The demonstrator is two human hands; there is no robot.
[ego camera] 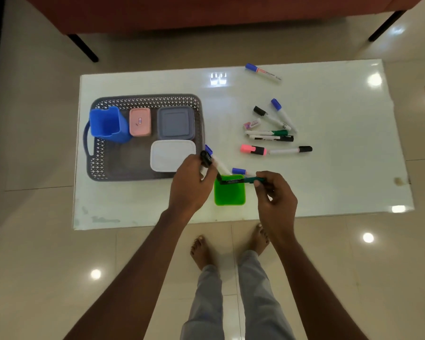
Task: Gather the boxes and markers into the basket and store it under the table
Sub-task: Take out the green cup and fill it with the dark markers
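While left hand (190, 185) grips markers (219, 164), right hand (276, 195) pinches green marker (241, 180) over cup (230, 196)

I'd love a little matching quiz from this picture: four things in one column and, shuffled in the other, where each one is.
Things:
1. blue container
2. green container
3. pink highlighter
4. dark marker

Places:
A. pinched in the right hand
B. lying on the table among loose markers
C. inside the grey basket
D. standing on the table near its front edge, outside the basket

Pairs: 1-C, 2-D, 3-B, 4-A
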